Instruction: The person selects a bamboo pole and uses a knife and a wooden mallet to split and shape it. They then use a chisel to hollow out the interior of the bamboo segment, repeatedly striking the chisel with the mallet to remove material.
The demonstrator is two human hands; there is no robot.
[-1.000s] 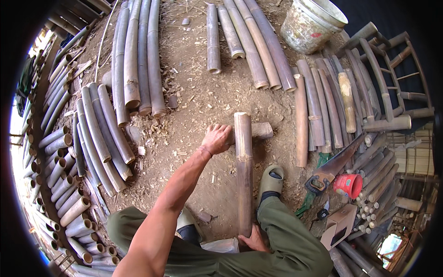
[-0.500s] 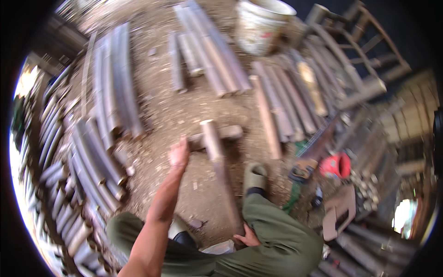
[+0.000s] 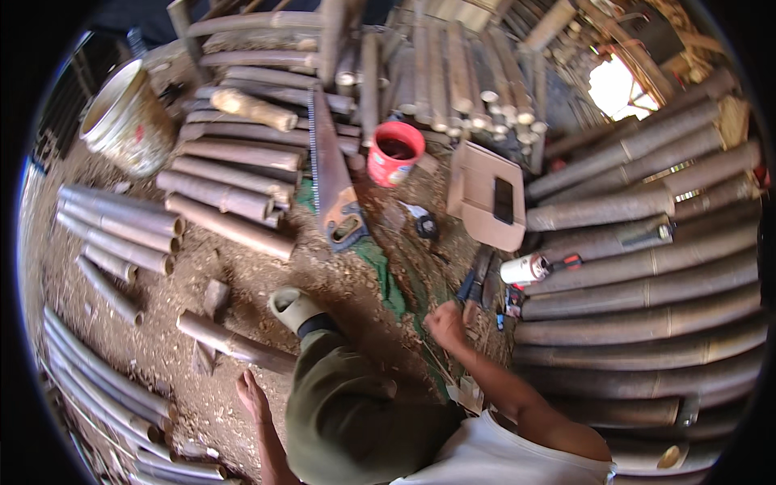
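Observation:
My left hand [image 3: 253, 396] is just below a bamboo length [image 3: 234, 339], fingers stretched out and holding nothing. That bamboo rests across a short wood block [image 3: 216, 297] on the ground, its other end passing behind my knee. Out to the right, my right hand [image 3: 447, 325] has its fingers curled closed; whatever may be inside them is hidden. Close beyond it lie long dark tools [image 3: 478, 279], perhaps blades with handles, partly overlapping. A handsaw [image 3: 327, 174] with a brown and dark handle lies farther off, teeth toward the left.
Beyond the saw handle stands a red bucket [image 3: 395, 153]. An open cardboard box [image 3: 477, 190] holds a dark flat object. A white and red can [image 3: 524, 270] lies by stacked bamboo poles [image 3: 630, 323] on the right. Cut bamboo [image 3: 234, 174] and a white bucket [image 3: 129, 121] are far left.
The view has swung to the right. My right hand has let go of the bamboo and reached out toward the dark tools. My left hand has come away from the wood block.

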